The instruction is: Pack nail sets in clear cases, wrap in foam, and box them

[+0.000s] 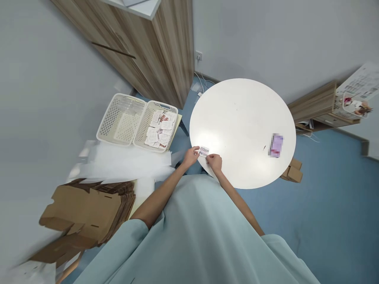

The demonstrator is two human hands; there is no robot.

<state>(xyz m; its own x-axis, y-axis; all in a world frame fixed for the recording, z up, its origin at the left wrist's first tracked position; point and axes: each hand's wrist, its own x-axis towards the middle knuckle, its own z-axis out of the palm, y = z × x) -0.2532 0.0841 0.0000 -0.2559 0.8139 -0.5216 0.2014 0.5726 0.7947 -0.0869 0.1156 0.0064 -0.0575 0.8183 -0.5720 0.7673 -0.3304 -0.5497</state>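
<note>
A small card of press-on nails, with dark oval pieces in two rows, is held at the near left edge of the round white table. My left hand pinches its left side between thumb and finger. The fingers of my right hand are closed at its lower right corner. The pieces are too small for me to make out their pattern.
To the left, a white basket holds several similar cards, beside another white basket. White packing sheets and flattened cardboard boxes lie nearer me. A blurred purple item is on the table's right. A wooden cabinet stands behind.
</note>
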